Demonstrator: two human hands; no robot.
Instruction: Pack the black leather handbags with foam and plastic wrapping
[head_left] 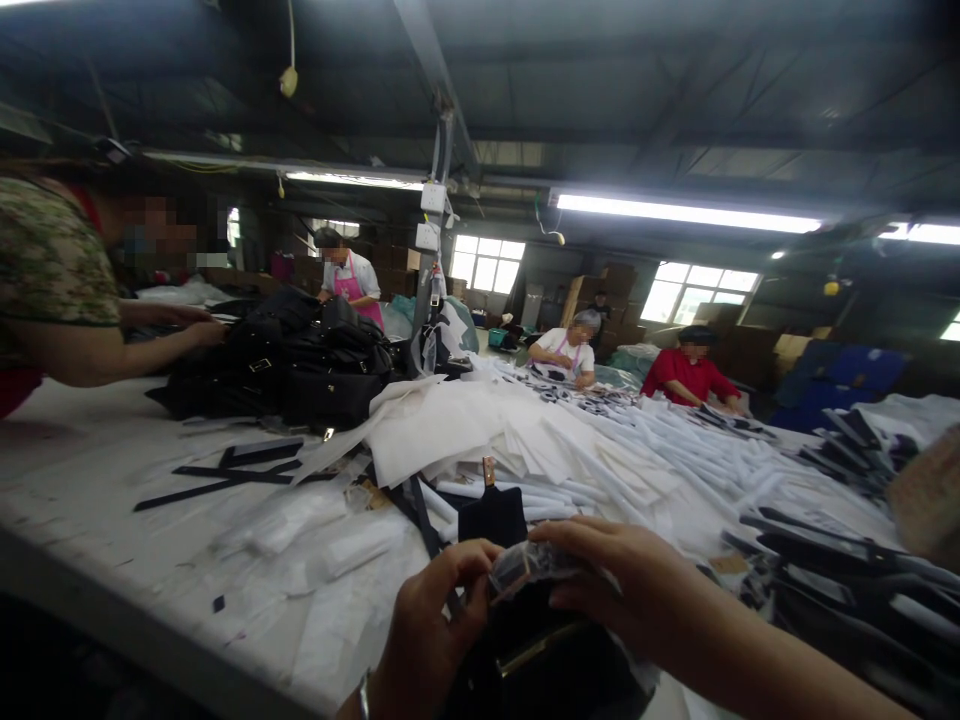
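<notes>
Crinkly clear plastic wrap [525, 565] sits pinched between our left hand [427, 630] and right hand [607, 580], held above the black bag [540, 660] so both can work it.

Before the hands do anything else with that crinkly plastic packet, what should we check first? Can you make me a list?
1. Both hands on the packet: the left hand and the right hand both pinch the plastic packet. Ok.
2. Black bag under the hands: it lies right below them, gold bar showing. Ok.
3. What is inside the packet: too blurred to see. Cannot tell.
4. Room on the table: white paper sheets and black straps crowd the space ahead. Not ok.
5. Other people's hands: the co-worker's arm reaches a far pile of black bags, well away. Ok.
</notes>
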